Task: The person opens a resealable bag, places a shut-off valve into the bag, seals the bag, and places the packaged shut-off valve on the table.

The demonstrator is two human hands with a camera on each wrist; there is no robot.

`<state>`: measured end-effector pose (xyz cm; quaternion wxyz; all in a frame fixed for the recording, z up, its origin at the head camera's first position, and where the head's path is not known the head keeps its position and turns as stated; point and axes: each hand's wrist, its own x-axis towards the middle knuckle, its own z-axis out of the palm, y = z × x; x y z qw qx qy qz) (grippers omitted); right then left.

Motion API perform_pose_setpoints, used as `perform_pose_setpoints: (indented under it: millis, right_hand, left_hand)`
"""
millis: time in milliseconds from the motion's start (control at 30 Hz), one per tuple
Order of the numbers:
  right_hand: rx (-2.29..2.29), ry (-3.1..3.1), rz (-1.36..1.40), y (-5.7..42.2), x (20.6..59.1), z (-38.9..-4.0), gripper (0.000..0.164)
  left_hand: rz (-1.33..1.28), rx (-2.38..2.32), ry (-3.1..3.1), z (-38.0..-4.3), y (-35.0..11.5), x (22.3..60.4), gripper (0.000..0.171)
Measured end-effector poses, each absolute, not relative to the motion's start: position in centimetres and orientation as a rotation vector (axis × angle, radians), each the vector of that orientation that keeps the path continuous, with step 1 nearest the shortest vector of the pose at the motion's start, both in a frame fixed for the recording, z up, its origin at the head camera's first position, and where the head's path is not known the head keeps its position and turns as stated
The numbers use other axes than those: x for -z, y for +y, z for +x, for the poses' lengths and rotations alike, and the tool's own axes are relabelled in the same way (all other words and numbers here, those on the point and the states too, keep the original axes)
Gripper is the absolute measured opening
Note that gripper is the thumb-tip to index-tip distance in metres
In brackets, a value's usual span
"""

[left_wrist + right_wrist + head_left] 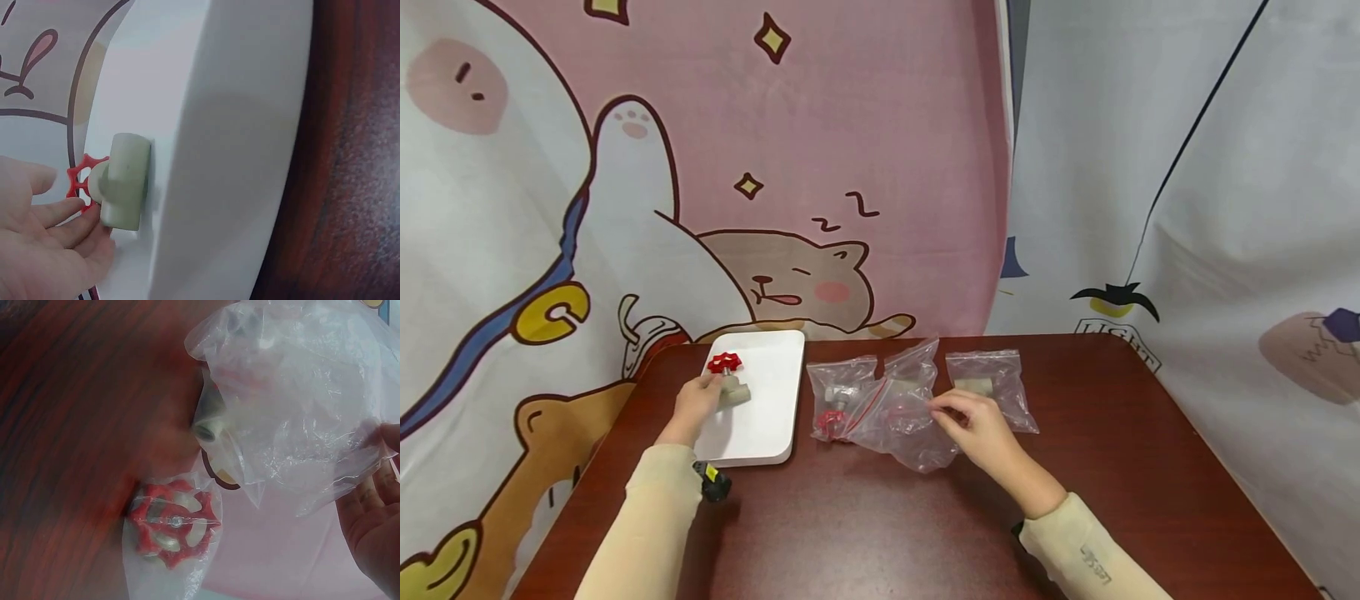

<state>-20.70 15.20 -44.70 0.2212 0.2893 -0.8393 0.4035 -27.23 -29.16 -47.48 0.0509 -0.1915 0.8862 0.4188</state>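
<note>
A stop valve [734, 393] with a beige pipe body and a red handwheel [725, 362] rests in the white tray [786, 400]. Beside it is my left hand [697, 406]; in the left wrist view its fingers [65, 231] lie loosely against the valve, the thumb held apart. My right hand [978, 427] pinches the edge of a clear zip bag [917, 429] between thumb and fingers, and the bag hangs crumpled over the table. A bagged valve with a red handwheel [175, 522] lies left of it. Whether the pinched bag contains anything is hard to tell.
Another clear bag [1011, 392] with a beige fitting [973, 386] lies behind the right hand. The brown table [865, 533] ends at the back against a printed cartoon curtain [880, 125]. Part of the row of bags overlaps.
</note>
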Motion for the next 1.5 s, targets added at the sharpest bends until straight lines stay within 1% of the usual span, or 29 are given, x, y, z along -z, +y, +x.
perform_pose_setpoints:
  millis: [100, 267, 400, 600, 800, 1000, 1067, 1167, 1400, 1500]
  right_hand:
    - [-1.119, -2.316, 0.809, 15.1, 44.7, -20.7, 0.013]
    - [-1.12, -2.317, 0.814, 15.1, 44.6, -20.7, 0.013]
    - [-1.106, -2.321, 0.81, 15.2, 44.6, -20.7, 0.013]
    - [-1.105, -2.315, 0.81, 15.3, 44.8, -20.7, 0.014]
    - [-1.112, -2.315, 0.803, 15.5, 44.7, -20.6, 0.014]
    - [-1.111, -2.317, 0.789, 15.5, 44.7, -20.6, 0.014]
    - [-1.114, -2.314, 0.792, 15.5, 44.7, -20.6, 0.014]
    - [-1.111, -2.309, 0.8, 15.5, 44.7, -20.6, 0.014]
    - [-1.11, -2.302, 0.809, 15.5, 44.9, -20.6, 0.014]
    - [-1.114, -2.302, 0.81, 15.5, 44.9, -20.6, 0.014]
  left_hand:
    - [-0.558, -1.248, 2.697, -27.3, -29.2, 47.9, 0.054]
    - [-0.533, -1.189, 2.679, -27.0, -29.0, 48.7, 0.062]
    - [-0.6, -1.232, 2.659, -26.7, -28.6, 49.0, 0.064]
    - [-0.698, -1.273, 2.709, -26.7, -27.8, 49.3, 0.057]
    - [-0.864, -1.497, 2.535, -26.3, -27.0, 49.4, 0.059]
    - [-0.986, -1.609, 2.356, -25.8, -27.0, 48.9, 0.074]
    - [-1.004, -1.62, 2.32, -25.8, -26.9, 48.8, 0.076]
    - [-0.978, -1.624, 2.328, -26.0, -27.0, 48.8, 0.074]
    - [-0.942, -1.707, 2.325, -26.9, -27.1, 49.4, 0.06]
    - [-0.952, -1.75, 2.283, -27.1, -27.2, 49.4, 0.06]
